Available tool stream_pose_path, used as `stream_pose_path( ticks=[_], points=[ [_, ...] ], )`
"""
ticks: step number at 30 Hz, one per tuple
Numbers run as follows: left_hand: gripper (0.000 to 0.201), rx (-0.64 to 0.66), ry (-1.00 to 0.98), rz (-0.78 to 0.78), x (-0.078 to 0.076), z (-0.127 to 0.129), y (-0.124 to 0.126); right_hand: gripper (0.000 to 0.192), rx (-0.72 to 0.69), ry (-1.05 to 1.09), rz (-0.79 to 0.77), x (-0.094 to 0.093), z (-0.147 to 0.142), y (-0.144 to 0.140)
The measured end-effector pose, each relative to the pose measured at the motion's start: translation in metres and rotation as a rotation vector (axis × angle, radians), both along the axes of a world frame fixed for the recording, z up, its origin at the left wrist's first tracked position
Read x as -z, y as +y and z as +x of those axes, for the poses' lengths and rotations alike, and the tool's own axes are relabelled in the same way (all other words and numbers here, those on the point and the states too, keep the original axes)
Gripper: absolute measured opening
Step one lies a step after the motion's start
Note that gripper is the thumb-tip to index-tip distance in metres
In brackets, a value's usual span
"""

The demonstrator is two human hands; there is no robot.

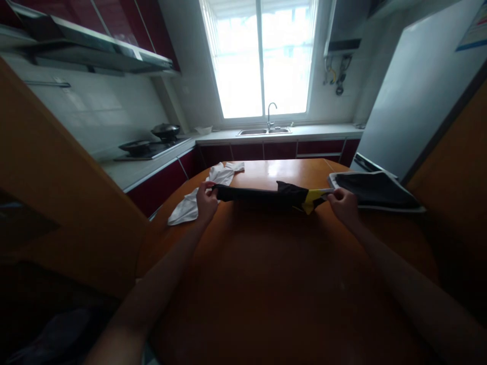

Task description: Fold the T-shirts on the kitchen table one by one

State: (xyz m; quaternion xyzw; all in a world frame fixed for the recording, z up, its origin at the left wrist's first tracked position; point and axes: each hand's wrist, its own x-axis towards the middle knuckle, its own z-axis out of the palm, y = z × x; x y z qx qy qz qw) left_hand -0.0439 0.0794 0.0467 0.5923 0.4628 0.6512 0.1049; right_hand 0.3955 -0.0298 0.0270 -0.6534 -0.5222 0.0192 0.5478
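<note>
Both hands (207, 202) (343, 205) pinch dark cloth (258, 196) over the wooden table (266, 268), facing a bright window (262, 61).

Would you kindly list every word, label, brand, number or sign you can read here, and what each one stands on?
No text can be read in this view.
The label with a blue band, on what looks like a refrigerator at upper right, is too blurred to read.
The black-and-yellow cloth held between the left hand and right hand shows no legible lettering.
</note>
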Motion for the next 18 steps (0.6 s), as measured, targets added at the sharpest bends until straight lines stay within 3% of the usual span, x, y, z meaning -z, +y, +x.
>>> stream_pose_path(
  ticks=[2,5,6,8,11,14,17,18],
  points=[
    [0.020,0.019,0.043,-0.043,0.005,-0.001,0.002,0.029,-0.136,0.044,-0.028,0.003,0.004,0.002],
    [0.027,0.112,0.141,-0.224,0.009,0.003,-0.001,0.048,-0.503,0.136,-0.213,0.007,0.001,0.002],
    [0.029,0.152,0.178,-0.299,0.009,0.003,-0.002,0.055,-0.554,0.141,-0.266,0.008,-0.001,0.002],
    [0.033,0.255,0.273,-0.431,0.008,0.002,-0.003,0.056,-0.471,0.071,-0.246,0.011,-0.008,0.001],
    [0.052,0.425,0.437,-0.540,0.009,0.000,-0.007,0.036,-0.337,-0.177,-0.079,0.014,-0.035,-0.006],
    [0.060,0.568,0.554,-0.594,0.015,0.004,-0.011,0.021,-0.502,-0.493,-0.055,0.017,-0.078,-0.019],
    [0.043,0.632,0.669,-0.594,0.026,0.011,-0.012,0.040,-0.593,-0.704,-0.177,0.020,-0.114,-0.029],
    [0.036,0.617,0.697,-0.575,0.029,0.012,-0.012,0.037,-0.593,-0.732,-0.227,0.021,-0.120,-0.030]
  ],
)
